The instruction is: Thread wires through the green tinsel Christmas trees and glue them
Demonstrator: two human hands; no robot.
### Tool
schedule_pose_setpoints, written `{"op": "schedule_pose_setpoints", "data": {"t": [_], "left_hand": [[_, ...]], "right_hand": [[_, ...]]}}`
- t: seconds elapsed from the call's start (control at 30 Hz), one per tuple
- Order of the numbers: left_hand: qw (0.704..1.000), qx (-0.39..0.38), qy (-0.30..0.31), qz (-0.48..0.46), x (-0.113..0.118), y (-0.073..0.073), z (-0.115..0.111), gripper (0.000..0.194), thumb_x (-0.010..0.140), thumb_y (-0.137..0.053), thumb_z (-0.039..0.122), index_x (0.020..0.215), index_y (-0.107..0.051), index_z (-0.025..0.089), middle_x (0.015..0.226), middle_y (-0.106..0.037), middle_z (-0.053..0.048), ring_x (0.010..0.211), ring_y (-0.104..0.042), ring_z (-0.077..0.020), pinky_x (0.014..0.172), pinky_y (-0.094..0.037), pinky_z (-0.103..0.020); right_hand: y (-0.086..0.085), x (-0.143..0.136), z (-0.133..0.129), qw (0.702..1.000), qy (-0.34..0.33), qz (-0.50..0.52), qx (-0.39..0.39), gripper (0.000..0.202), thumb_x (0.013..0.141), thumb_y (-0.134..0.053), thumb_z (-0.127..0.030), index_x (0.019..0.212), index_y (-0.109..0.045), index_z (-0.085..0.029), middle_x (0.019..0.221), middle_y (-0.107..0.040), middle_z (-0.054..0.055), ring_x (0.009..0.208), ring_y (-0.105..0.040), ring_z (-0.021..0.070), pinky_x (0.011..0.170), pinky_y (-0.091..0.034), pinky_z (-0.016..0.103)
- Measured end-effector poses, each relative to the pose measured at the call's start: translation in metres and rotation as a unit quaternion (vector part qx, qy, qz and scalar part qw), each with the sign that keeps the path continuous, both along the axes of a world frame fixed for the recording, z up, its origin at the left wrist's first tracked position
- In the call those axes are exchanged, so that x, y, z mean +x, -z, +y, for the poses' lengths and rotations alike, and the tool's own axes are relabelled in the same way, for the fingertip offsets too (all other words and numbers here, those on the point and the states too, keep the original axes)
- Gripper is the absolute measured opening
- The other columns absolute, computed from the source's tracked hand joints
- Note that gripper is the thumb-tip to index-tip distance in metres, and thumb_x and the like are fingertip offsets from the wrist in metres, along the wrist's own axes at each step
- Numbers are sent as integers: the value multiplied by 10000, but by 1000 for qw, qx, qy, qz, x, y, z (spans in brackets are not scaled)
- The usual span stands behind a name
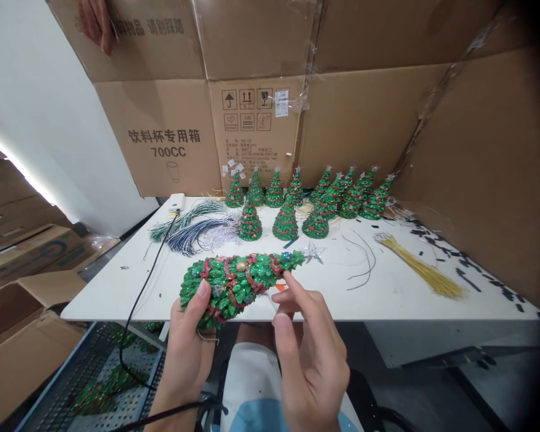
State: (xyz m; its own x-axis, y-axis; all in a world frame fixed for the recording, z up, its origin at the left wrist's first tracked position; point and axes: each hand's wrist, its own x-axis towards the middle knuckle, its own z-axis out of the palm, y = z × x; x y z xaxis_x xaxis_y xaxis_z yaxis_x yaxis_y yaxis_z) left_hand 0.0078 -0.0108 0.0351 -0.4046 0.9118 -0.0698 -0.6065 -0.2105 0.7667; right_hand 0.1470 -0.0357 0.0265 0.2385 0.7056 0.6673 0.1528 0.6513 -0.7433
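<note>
Risk — clear plastic-looking star topper [314, 252] might bend or snap if knocked, since it juts out unsupported. Green glittery cone-shaped tree [234, 285] held sideways over white desk [342, 306], left hand [191, 336] wrapped round its wide end; right hand [312, 345] half-curled, index at narrow end — can't tell if gripping anything.

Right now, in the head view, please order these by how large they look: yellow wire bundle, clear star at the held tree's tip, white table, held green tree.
1. White table
2. Held green tree (close to the camera, which enlarges it)
3. Yellow wire bundle
4. Clear star
</note>
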Motion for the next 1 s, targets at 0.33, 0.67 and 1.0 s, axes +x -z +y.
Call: {"op": "schedule_pose_setpoints", "data": {"t": [0.33, 0.67, 1.0], "left_hand": [[1000, -1, 10, -4, 0, 3, -3, 437, 831, -996, 456, 1140, -865, 177, 1178, -895, -121, 1178, -850, -350, 1125, -655, -495], [1000, -6, 24, -1, -1, 2, -4, 437, 818, -998, 485, 1108, -872, 183, 1164, -897, -108, 1146, -856, -337, 1100, -669, -480], [1000, -12, 24, 1, 0, 1, -5, 455, 827, -988, 479, 1160, -861, 196, 1198, -892, -113, 1199, -843, -363, 1126, -657, -513]], "right_hand": [[-4, -3, -3, 999, 2, 46, -24, 416, 1123, -577, -189, 1490, -714, -329, 1071, -665, 70, 917, -663, 200, 679, -584, 297], [1, -6, -4, 996, -19, 79, -32, 389, 1136, -566, -200, 1467, -720, -335, 1035, -636, 51, 848, -662, 178, 651, -549, 296], [12, 1, 8, 996, 69, 58, -6, 322, 1094, -642, -215, 1324, -834, -335, 1358, -616, 122, 1166, -684, 278, 908, -639, 446]]}}
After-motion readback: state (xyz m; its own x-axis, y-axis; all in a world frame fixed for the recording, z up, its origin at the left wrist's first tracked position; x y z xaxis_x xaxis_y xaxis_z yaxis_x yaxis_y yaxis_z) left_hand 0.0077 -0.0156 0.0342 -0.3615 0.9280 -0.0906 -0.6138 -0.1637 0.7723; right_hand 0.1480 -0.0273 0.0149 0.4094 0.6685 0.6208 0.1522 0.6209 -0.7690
